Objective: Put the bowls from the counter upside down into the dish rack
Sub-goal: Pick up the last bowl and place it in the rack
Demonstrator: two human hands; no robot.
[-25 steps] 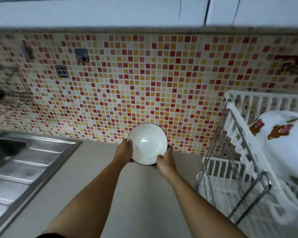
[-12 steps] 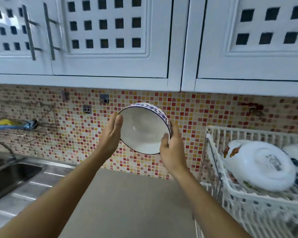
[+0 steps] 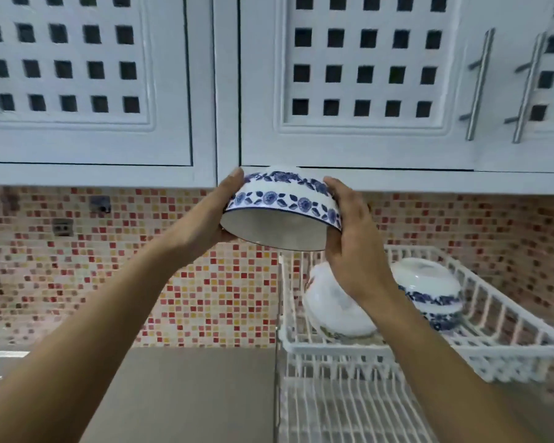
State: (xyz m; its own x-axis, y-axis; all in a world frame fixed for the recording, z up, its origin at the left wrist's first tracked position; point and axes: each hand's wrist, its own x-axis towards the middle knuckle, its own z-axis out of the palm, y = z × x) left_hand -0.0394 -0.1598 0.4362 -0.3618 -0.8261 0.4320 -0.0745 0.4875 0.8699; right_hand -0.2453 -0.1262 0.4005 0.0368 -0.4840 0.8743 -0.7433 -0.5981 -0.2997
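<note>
A white bowl with blue flower bands (image 3: 282, 203) is held upside down in the air, its opening facing down and towards me. My left hand (image 3: 210, 215) grips its left side and my right hand (image 3: 354, 244) grips its right side. Below and to the right stands the white two-tier dish rack (image 3: 499, 318). On its upper tier lie two upturned bowls: a large white bowl (image 3: 333, 305), partly hidden by my right wrist, and a blue-patterned bowl (image 3: 429, 292) behind it.
White wall cabinets (image 3: 365, 91) with metal handles hang close above the held bowl. A mosaic tile wall (image 3: 205, 282) runs behind the beige counter (image 3: 189, 394). The rack's lower tier (image 3: 349, 410) shows white bars.
The bowl has been lifted from low over the counter and turned from facing me to upside down. It has shifted right towards the rack, and the view has tilted up.
</note>
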